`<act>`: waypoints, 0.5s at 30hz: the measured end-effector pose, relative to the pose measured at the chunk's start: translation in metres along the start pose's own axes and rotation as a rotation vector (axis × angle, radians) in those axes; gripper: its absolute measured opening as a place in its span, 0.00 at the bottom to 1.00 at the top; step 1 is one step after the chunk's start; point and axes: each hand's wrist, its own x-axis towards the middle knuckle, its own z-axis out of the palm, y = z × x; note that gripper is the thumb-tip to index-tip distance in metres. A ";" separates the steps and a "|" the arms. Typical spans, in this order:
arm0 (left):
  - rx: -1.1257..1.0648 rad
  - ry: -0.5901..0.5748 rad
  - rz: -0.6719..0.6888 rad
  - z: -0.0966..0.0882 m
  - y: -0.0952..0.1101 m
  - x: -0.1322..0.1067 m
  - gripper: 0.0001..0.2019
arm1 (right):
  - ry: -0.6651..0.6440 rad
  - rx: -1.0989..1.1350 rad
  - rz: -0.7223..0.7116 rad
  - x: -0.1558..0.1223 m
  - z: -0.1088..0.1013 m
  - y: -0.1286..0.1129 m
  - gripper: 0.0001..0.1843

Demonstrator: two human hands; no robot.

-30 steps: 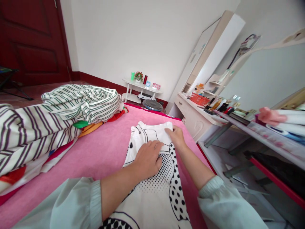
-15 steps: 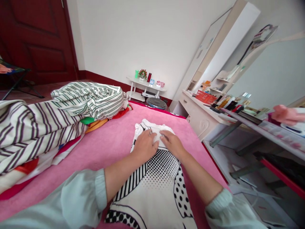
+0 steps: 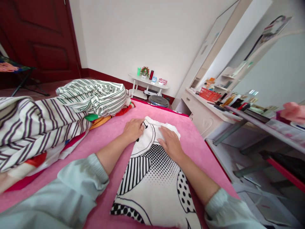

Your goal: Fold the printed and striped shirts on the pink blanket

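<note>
A white garment [image 3: 152,178] with black stripes, dots and curved lines lies stretched lengthwise on the pink bed cover [image 3: 114,140]. Whether it is a shirt or a dress, I cannot make out. My left hand [image 3: 134,129] is at its far left edge, fingers curled together at the cloth; the fingertips are partly hidden. On the far right part of the garment, my right hand [image 3: 170,143] lies palm down with its fingers stretched out, just short of the ruffled far edge.
Striped bedding [image 3: 92,98] is heaped along the left side of the bed. To the right stand a white dresser [image 3: 200,111] with a red basket [image 3: 209,94], and a table [image 3: 274,130] holding small items. Against the wall is a low white stand [image 3: 147,82].
My left hand has moved left from the garment's middle to its left edge. My right hand stays on the right part, and more of the printed cloth between them shows.
</note>
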 end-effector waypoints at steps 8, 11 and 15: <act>0.036 -0.071 0.007 -0.003 0.008 -0.010 0.27 | -0.222 -0.013 0.044 0.008 0.003 0.001 0.32; 0.032 -0.152 0.031 -0.004 0.014 -0.024 0.29 | -0.231 -0.007 0.059 0.007 0.003 0.002 0.33; 0.030 -0.309 0.088 -0.014 0.021 -0.052 0.31 | -0.242 -0.026 0.074 0.006 0.002 0.000 0.33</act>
